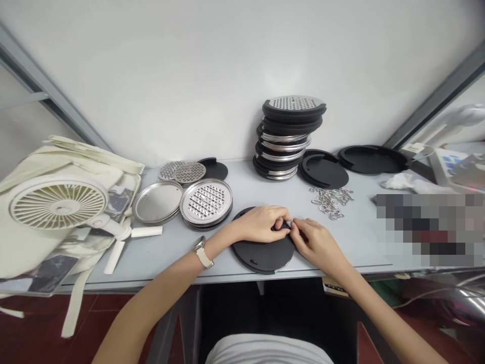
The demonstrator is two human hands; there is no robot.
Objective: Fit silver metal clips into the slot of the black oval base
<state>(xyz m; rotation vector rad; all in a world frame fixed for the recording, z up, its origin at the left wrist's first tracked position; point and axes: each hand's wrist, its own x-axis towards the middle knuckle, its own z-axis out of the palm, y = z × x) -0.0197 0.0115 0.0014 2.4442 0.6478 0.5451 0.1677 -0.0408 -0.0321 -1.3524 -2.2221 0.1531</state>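
Note:
A round black plastic disc [261, 255] lies near the table's front edge, partly under my hands. My left hand [265, 223] reaches over it, thumb and curled fingers closed on its right rim. Against that same rim, my right hand [312, 242] is closed in a pinch, its fingertips meeting the left ones. A tiny light glint shows between the fingertips, too small to name. Just beyond my right hand lies a loose pile of small metal clips [331, 201]. Left of the disc sits a stack of round metal grater plates [206, 202].
Plain metal discs [158, 202] and perforated plates [189, 173] lie at left. A tall stack of black holders and metal plates [288, 136] stands at the wall, beside black holders [329, 169]. A white fan [60, 205] and cream bag [34, 167] fill the left end.

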